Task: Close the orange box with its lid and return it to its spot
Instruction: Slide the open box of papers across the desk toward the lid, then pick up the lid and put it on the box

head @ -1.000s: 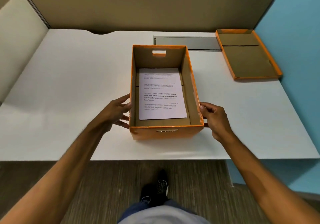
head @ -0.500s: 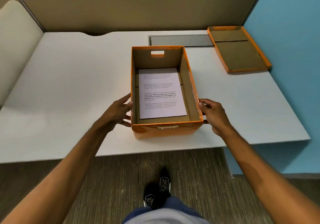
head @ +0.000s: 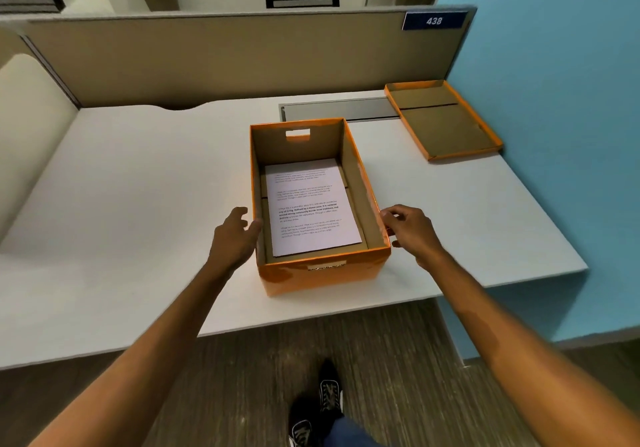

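An open orange box (head: 322,275) stands near the front edge of the white desk (head: 131,197), with a printed sheet of paper (head: 310,206) lying flat inside. Its orange lid (head: 441,119) lies upside down at the desk's back right corner, apart from the box. My left hand (head: 235,237) rests against the box's left wall with fingers spread. My right hand (head: 410,230) is at the right wall near the rim, fingers curled; whether it grips the wall is unclear.
A beige partition (head: 221,55) with a blue "438" sign (head: 433,21) runs behind the desk. A blue wall (head: 554,100) borders the right side. A grey cable flap (head: 337,109) sits in the desk behind the box. My shoes (head: 318,408) show on the floor below.
The camera has tilted up and back, so the partition top and room beyond now show. Both hands stay at the box's sides; the box has not clearly moved.
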`<state>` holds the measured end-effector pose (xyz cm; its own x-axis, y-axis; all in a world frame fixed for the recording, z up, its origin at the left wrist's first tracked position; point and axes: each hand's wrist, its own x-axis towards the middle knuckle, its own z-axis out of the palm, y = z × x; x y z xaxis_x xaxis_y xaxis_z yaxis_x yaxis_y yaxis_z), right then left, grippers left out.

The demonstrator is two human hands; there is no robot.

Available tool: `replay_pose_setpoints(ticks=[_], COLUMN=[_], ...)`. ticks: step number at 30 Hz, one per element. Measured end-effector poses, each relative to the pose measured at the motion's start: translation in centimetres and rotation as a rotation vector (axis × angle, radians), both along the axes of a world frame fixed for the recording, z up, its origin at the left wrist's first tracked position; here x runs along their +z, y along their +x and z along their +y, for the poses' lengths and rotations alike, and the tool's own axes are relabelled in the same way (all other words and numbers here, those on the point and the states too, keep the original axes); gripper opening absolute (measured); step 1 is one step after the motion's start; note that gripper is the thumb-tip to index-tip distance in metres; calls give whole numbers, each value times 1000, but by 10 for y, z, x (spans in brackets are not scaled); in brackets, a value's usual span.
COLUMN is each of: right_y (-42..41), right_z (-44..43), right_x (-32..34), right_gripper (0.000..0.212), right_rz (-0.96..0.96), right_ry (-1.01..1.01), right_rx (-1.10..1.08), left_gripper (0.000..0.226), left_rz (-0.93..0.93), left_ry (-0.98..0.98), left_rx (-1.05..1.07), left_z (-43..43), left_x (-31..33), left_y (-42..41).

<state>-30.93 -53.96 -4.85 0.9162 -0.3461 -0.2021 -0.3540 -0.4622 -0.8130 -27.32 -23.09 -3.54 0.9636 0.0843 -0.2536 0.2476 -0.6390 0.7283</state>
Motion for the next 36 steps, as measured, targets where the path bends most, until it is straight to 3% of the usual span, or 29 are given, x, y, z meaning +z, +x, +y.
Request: replay_pose_setpoints(ticks=[5,13,27,36], right_y=[-4,1,78,139], right_z=[-8,-43,-185,-295], right_x=[12,27,21,-4], right_gripper=[30,29,27,21], right_rz=[-53,-132,-161,-124], right_ry=[-135,-185,-170,-159], right_rx=[25,20,-28,-14], left_gripper=[53,43,38,36], left_rz=[-288,-395,-399,-257], left_ry=[29,-29,-130,-172], left_rx=[-137,-288,-416,-358], left_z=[-21,-77,-248,-366], left_x=[17,37,40,10], left_y=[-5,9,91,154])
